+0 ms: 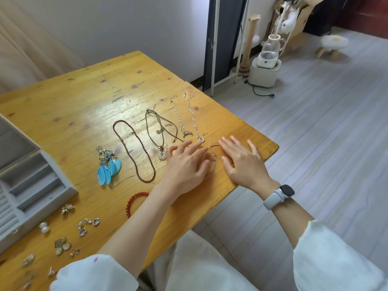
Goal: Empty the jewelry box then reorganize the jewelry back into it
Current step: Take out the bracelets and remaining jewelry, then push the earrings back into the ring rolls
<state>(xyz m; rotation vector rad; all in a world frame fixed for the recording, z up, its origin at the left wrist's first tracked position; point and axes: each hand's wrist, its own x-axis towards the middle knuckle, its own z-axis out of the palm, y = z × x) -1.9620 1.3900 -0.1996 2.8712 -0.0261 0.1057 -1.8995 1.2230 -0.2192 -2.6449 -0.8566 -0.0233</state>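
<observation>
The grey jewelry box stands open at the table's left edge, its compartments bare. Jewelry lies spread over the wooden table. My left hand and my right hand rest flat with spread fingers near the right corner, on either side of a thin dark chain necklace lying between them. Beyond them lie two silver chain necklaces, a cord necklace with a round pendant and a dark red bead necklace. Blue feather earrings lie further left.
A red bead bracelet lies by my left forearm. Several small earrings and pearls are scattered at the table's near left. The table's right edge drops to a grey floor with a white appliance and a stool.
</observation>
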